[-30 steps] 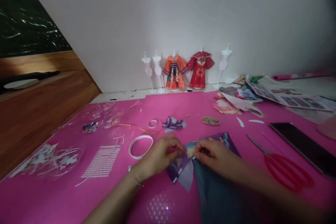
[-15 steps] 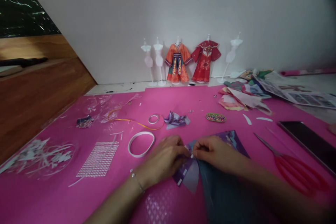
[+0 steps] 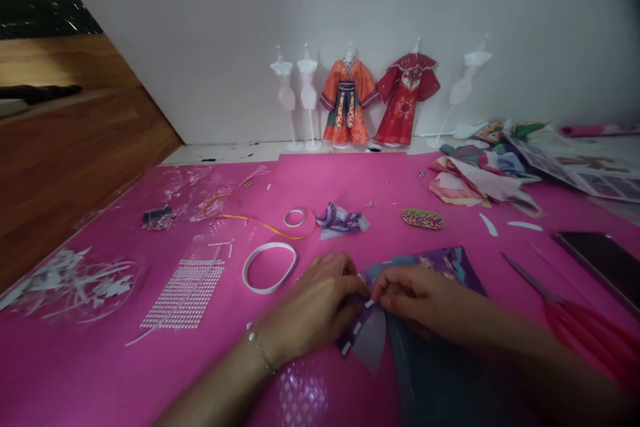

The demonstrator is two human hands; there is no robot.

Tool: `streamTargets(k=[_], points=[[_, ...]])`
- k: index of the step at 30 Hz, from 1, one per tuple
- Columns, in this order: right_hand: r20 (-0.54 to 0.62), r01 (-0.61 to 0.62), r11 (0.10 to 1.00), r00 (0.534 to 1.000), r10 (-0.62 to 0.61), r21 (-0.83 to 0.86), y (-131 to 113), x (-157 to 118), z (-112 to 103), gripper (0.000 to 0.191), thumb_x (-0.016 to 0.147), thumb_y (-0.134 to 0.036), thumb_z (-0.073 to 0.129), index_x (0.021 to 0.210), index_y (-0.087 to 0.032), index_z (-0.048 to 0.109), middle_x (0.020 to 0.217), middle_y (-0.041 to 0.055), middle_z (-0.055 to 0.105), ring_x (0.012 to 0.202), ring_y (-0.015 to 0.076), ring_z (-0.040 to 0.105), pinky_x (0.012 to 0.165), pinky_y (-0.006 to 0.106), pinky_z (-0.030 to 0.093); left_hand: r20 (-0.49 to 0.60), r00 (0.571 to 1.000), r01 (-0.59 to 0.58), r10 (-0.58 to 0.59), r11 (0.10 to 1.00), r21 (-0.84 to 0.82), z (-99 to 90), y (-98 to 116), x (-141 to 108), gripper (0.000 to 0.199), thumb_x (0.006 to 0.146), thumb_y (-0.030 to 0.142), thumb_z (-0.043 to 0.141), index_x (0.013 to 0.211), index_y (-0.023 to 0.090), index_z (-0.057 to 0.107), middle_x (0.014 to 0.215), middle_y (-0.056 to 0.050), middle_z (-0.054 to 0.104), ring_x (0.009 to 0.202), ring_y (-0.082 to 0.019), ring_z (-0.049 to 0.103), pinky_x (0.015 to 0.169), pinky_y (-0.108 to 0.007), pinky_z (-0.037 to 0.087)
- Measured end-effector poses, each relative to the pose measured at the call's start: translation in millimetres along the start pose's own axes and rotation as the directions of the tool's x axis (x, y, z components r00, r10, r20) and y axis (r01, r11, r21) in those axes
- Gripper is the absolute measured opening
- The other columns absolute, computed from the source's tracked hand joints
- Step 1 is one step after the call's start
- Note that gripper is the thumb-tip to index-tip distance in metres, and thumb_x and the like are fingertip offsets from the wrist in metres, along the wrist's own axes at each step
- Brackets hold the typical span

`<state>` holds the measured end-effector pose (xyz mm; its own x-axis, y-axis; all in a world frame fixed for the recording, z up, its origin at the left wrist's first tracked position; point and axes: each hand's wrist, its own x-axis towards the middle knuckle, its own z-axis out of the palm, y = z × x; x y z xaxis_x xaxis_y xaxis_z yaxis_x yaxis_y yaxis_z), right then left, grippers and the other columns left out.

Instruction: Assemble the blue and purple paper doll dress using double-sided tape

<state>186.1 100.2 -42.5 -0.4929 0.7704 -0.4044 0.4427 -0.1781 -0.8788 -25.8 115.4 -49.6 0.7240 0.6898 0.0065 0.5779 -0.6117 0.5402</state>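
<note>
My left hand [image 3: 327, 303] pinches the edge of a purple patterned fabric piece [image 3: 350, 339], with a paler translucent part [image 3: 373, 347] hanging from it. Small white strips lie along that purple edge; one white strip [image 3: 369, 304] is between my two hands. My right hand [image 3: 417, 293] is closed, its thumb and fingertips right by this strip; whatever they grip is too small to make out. Under the right hand and forearm spreads a larger blue-grey fabric [image 3: 407, 360] with a purple floral corner [image 3: 457, 263].
Red-handled scissors [image 3: 560, 307] and a phone [image 3: 600, 267] lie at right. White tape roll [image 3: 270, 288], rhinestone sheet [image 3: 183, 297], a folded purple cloth [image 3: 340, 220] and beaded oval [image 3: 423, 219] are around. Small dress forms, two wearing an orange robe [image 3: 349, 100] and a red robe [image 3: 406, 100], stand behind.
The view has shifted slightly, so the surroundings sit differently in the picture. Both hands stay at the fabric edge; the white strip between them shows more clearly beside the right fingertips.
</note>
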Motion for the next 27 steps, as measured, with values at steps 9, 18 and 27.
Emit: streamTargets(k=[9, 18, 27], points=[[-0.107, 0.013, 0.978, 0.994, -0.036, -0.209, 18, 6, -4, 0.017, 0.085, -0.012, 0.047, 0.086, -0.02, 0.062, 0.062, -0.0047, 0.049, 0.054, 0.0104, 0.04, 0.048, 0.023, 0.028, -0.011, 1.0, 0.018, -0.018, 0.999, -0.03, -0.7, 2, 0, 0.024, 0.086, 0.012, 0.059, 0.103, 0.026, 0.068, 0.129, -0.007, 0.052, 0.122, -0.026, 0.045, 0.103, -0.043, 0.038], [-0.095, -0.057, 0.998, 0.994, 0.055, -0.014, 15, 5, -3, 0.008, 0.088, -0.018, 0.049, 0.085, -0.021, 0.056, 0.05, -0.0082, 0.041, 0.044, 0.0093, 0.035, 0.043, 0.024, 0.021, 0.014, 1.0, 0.004, -0.003, 0.998, -0.059, 3.0, 0, 2, 0.039, 0.079, 0.003, 0.056, 0.11, 0.026, 0.065, 0.145, -0.008, 0.046, 0.138, -0.027, 0.033, 0.114, -0.046, 0.03], [0.021, -0.02, 0.981, 1.0, 0.016, 0.194, 11, -1, -6, 0.009, 0.093, -0.026, 0.049, 0.093, -0.022, 0.057, 0.047, -0.0088, 0.04, 0.042, 0.0092, 0.032, 0.042, 0.024, 0.02, 0.012, 1.0, -0.011, 0.012, 0.999, -0.052, 2.0, 2, 3, 0.032, 0.079, 0.004, 0.055, 0.101, 0.024, 0.066, 0.145, -0.008, 0.047, 0.138, -0.029, 0.035, 0.112, -0.05, 0.032]])
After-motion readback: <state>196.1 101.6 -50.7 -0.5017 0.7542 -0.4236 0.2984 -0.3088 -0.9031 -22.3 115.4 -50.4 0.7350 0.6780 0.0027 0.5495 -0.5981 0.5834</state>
